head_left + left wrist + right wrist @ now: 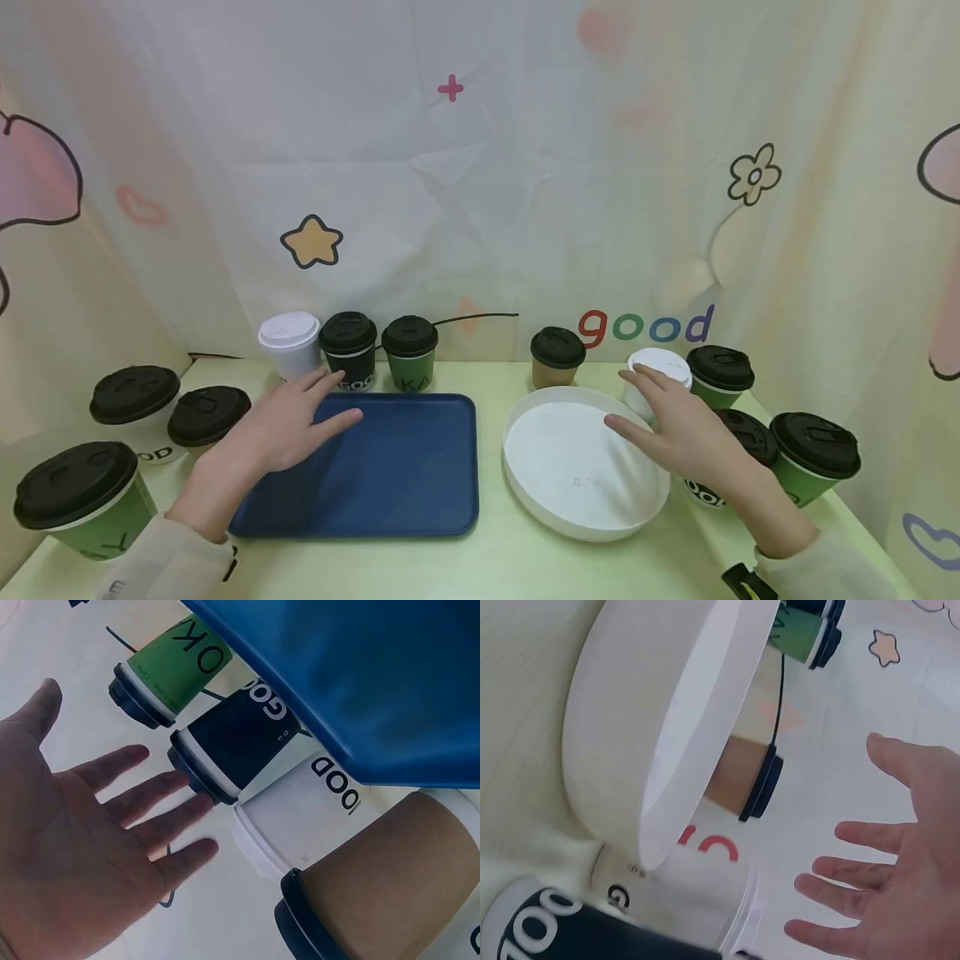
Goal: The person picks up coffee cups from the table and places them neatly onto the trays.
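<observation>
And here come both hands into the middle of it: the left hand (288, 425), fingers straight and spread, thumb well out, hangs over the left part of the blue tray (408, 471) with nothing in its grasp. Over on the other side the right hand (686, 429) matches it, fingers stretched apart, holding nothing, above the right rim of the round white dish (562, 467). Tray and dish sit side by side on the pale counter (491, 558), a gap between them. Behind the tray we have a line of three: a white cup (290, 337) just beyond the left fingertips, a black cup (351, 342), then a green cup (411, 354). A small brown cup (557, 358) stands behind the dish, and a white-lidded cup (671, 364) is partly covered by the right hand. Out on the right, a trio of black lids (813, 442), one partly behind the forearm; out on the left, another three black-lidded cups (135, 396) cluster, the brown one partly behind the left arm. At the back, a printed cloth (480, 208) shows a star and coloured letters reading "good".
</observation>
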Tool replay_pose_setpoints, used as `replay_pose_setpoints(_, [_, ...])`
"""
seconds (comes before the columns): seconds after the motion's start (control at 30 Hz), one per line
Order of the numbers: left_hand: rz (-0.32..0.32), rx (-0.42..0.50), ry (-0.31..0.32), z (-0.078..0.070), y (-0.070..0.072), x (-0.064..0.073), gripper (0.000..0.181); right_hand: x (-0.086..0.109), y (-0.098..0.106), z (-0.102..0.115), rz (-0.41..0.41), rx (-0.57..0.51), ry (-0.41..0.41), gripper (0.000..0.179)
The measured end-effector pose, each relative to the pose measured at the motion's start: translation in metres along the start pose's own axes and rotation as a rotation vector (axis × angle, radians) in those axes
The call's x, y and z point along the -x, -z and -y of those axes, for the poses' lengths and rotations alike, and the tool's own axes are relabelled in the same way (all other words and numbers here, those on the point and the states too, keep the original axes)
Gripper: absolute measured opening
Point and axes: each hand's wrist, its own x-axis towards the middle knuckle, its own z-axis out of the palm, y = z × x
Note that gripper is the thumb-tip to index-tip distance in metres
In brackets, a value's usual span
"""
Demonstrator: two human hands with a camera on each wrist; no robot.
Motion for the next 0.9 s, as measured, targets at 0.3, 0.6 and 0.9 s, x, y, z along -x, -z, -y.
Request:
replay_pose_setpoints(0.3, [0.068, 0.062, -0.06, -0.004, -0.002, -0.003, 0.073, -0.009, -0.013, 0.023, -0.074, -0.029, 0.088, 0.041])
replay_pose_setpoints(0.6, [0.219, 0.07, -0.065, -0.008, -0.012, -0.006, 0.064, -0.016, -0.029, 0.052, -0.055, -0.052, 0.191, 0.025])
replay_pose_setpoints(0.9, [0.293, 0.058, -0.011, -0.007, -0.027, -0.008, 0.066, -0.018, -0.055, 0.088, 0.164, 0.014, 0.291, 0.028])
